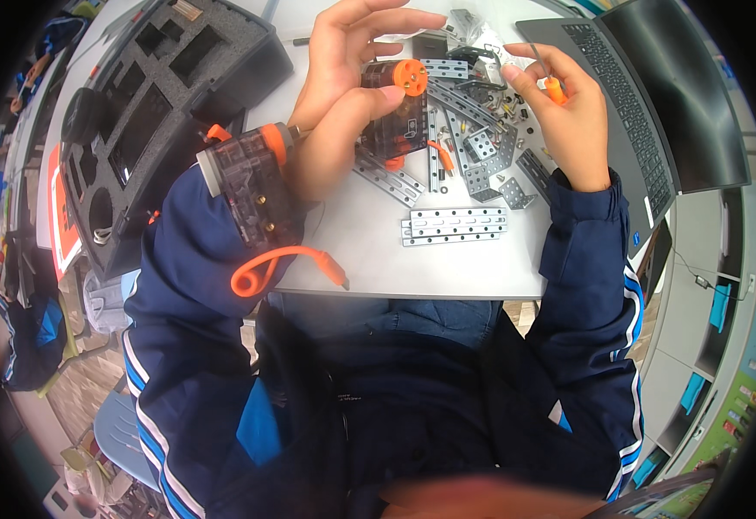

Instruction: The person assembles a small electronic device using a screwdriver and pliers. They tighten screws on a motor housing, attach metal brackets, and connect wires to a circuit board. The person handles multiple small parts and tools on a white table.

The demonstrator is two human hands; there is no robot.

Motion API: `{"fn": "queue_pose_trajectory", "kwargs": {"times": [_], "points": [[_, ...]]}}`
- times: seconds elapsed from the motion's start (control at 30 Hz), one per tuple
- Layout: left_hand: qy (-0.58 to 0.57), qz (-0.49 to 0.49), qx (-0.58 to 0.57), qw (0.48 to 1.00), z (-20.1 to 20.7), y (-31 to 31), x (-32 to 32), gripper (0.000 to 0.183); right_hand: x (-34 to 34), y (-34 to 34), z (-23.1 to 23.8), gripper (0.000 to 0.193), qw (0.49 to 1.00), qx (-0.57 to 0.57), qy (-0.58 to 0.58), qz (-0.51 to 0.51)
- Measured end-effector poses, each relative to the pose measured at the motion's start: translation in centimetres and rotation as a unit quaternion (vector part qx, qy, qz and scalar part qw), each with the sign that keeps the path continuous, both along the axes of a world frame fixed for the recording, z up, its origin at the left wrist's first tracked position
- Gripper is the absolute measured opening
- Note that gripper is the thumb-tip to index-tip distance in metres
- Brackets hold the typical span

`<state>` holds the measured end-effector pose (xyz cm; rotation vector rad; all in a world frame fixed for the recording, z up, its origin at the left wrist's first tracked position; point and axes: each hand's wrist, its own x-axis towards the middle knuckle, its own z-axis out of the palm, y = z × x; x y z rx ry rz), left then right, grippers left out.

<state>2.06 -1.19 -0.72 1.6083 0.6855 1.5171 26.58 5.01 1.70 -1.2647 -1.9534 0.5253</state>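
My left hand point(330, 91) grips a servo motor point(388, 121) with a dark see-through case, its round orange hub point(410, 78) turned up beside my thumb. On my left wrist sits another dark device point(261, 186) with an orange cable point(278, 259) hanging from it. To the right, my right hand point(572, 121) is closed on a screwdriver point(555, 91) with an orange handle and a thin shaft; its tip is hard to make out. Between and beneath my hands lie metal beams point(456, 223), perforated brackets point(481, 145) and loose screws.
A black case point(257, 65) with cut foam stands on the left of the white table point(378, 268). At the right, an open laptop point(602, 78) borders the pile of parts. A short orange cable point(441, 156) lies among the beams. A blue chair point(123, 432) stands at lower left.
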Motion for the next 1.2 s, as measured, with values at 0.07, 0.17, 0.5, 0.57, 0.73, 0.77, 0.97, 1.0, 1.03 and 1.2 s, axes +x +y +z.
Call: {"fn": "queue_pose_trajectory", "kwargs": {"times": [0.07,0.17,0.5,0.57,0.73,0.77,0.97,1.0,1.03,1.2], "points": [[0.006,-0.010,0.014,1.000,0.0,0.1,-0.1,0.082,-0.5,-0.3,0.3,0.029,0.998,-0.018,0.047,0.039],[0.026,-0.029,0.050,0.998,-0.3,0.0,-0.3,0.084,-1.5,-1.7,0.9,0.036,0.974,-0.082,0.120,0.172],[0.077,-0.062,0.134,0.986,-1.3,0.5,0.4,0.083,-3.4,-5.6,2.7,0.049,0.861,-0.389,0.196,0.262],[0.092,-0.041,0.110,0.989,-1.0,0.0,0.4,0.081,-3.4,-5.6,2.9,0.046,0.846,-0.393,0.241,0.267],[0.093,-0.064,0.130,0.985,-0.8,0.7,-0.4,0.086,-3.0,-5.4,3.0,0.041,0.857,-0.388,0.225,0.252],[0.109,-0.061,0.138,0.982,-0.8,0.9,-0.7,0.094,-3.1,-5.4,3.0,0.040,0.864,-0.385,0.213,0.243],[0.171,0.014,0.142,0.975,0.3,0.7,-0.4,0.084,-2.5,-4.9,3.3,0.037,0.835,-0.354,0.385,0.173],[0.164,0.006,0.119,0.979,0.8,0.3,-0.6,0.078,-2.2,-4.4,3.4,0.037,0.837,-0.340,0.378,0.204],[0.151,0.038,0.091,0.984,1.0,0.4,0.0,0.077,-1.8,-3.8,3.5,0.037,0.841,-0.340,0.370,0.199],[0.017,-0.154,-0.131,0.979,1.9,0.4,-0.6,0.035,0.2,-1.9,2.7,0.036,0.870,-0.297,0.362,0.154]]}}
